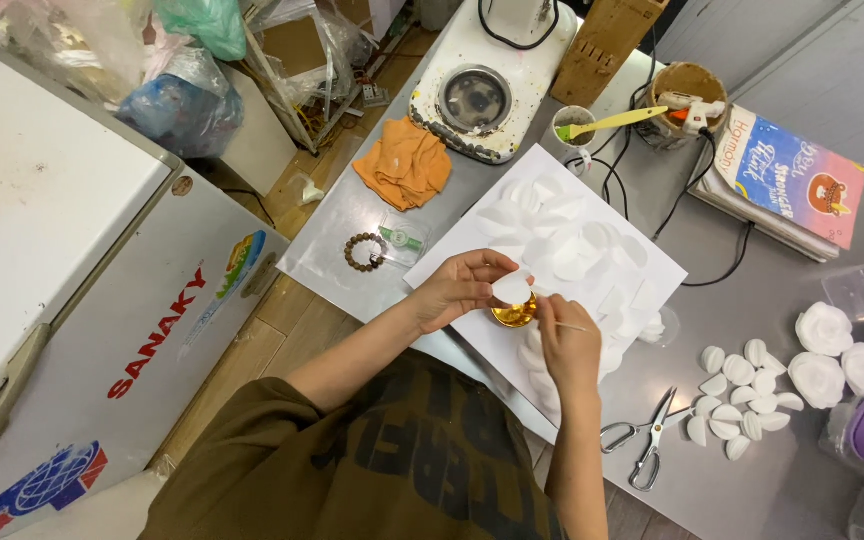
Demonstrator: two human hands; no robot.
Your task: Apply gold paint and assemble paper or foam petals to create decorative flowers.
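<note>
White petal [512, 287] is pinched between the fingers of the left hand [457, 290], held just above a small gold dish [514, 315] on the white sheet [652, 262]. Right hand [570, 345] is closed around a thin stick [574, 327], its tip beside the petal. More cut petals [562, 235] are spread over the sheet. On the grey worktop [812, 455], scissors [642, 440] are seen to the right, next to a cluster of curved white petals [742, 395] and three finished white roses [832, 355]. A bead bracelet [363, 252] and an orange cloth [404, 163] lie left of the sheet. A glue gun [690, 108], a colourful book [797, 180] and a white appliance [487, 85] are placed at the far edge. A white chest freezer [72, 250] stands left of the worktop.
</note>
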